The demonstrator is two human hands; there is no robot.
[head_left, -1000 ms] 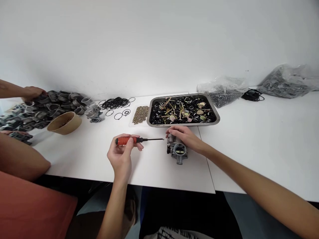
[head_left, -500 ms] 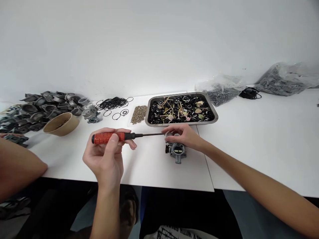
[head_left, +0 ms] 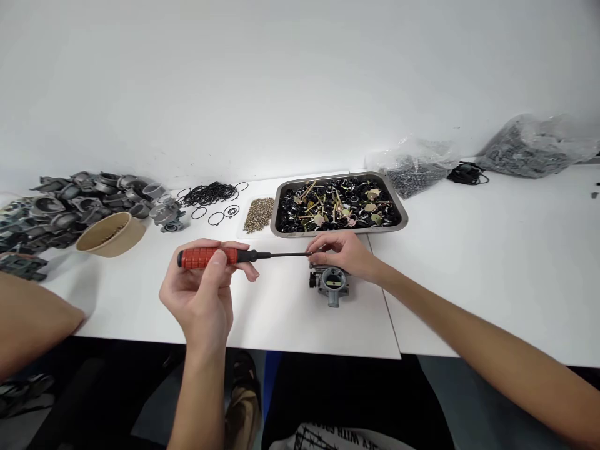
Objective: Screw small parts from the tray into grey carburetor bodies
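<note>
- Spanning the space before you, the white table [head_left: 276,312] carries the work.
- Just beyond your hands sits the metal tray [head_left: 404,219], full of black and gold-coloured parts [head_left: 347,203].
- Your left hand [head_left: 199,294] has drawn back leftward over the last second, wrapped round the red-handled screwdriver [head_left: 244,255].
- Your right hand [head_left: 344,253] is narrow, fingers bunched at the carburetor's top; I cannot tell whether they pinch anything small.
- The carburetor [head_left: 334,295] rests on the table below those fingers.
- The screwdriver's tip [head_left: 305,254] now meets your right fingertips, having been just short of them; this suggests you are guiding it by touch.
</note>
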